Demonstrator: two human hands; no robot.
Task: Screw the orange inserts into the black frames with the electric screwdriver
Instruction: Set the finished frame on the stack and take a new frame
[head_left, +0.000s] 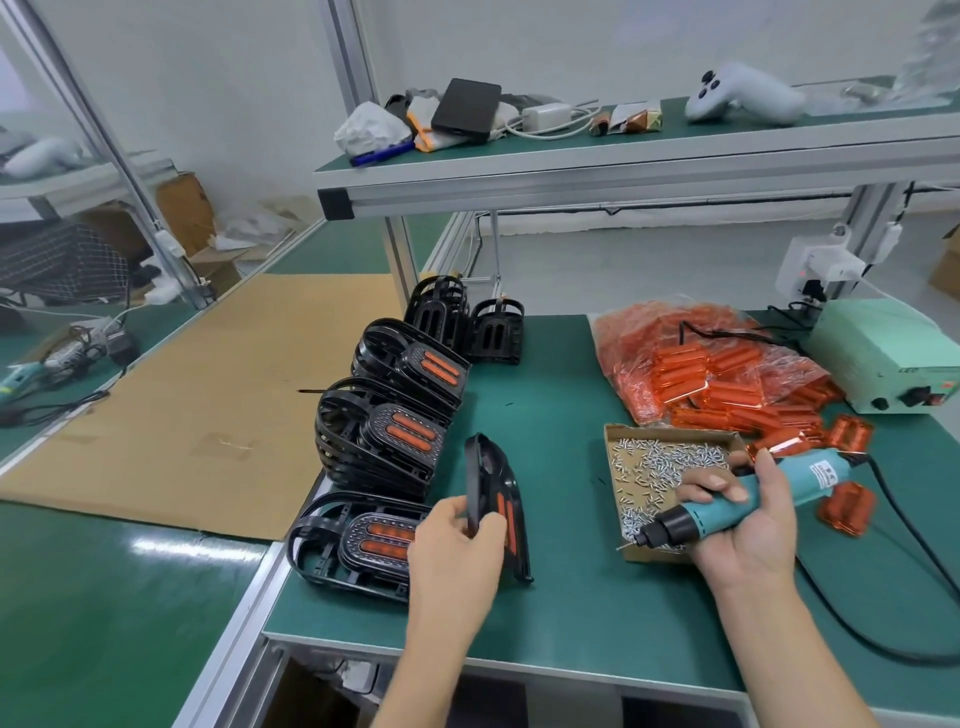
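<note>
Fingers of the left hand (457, 535) pinch a black plastic frame (493, 509) with an orange insert already seated in it, standing it on edge on the green bench mat (561, 613) near the front edge, probably so its face can be turned toward the tool. The right hand (737, 514) is wrapped around the teal electric screwdriver (727, 506), bit pointing left and hanging over the shallow cardboard tray of small silver screws (670, 467), which sits just beside that hand; likely placed there so the tip can pick up a screw without a long reach. Finished black frames with orange inserts (384, 441) are stacked in rows along the mat's left edge, out of the working space. A clear bag of loose orange inserts (711, 369) lies toward the back right, near the pale green power box (883, 358) feeding the screwdriver's cable.
</note>
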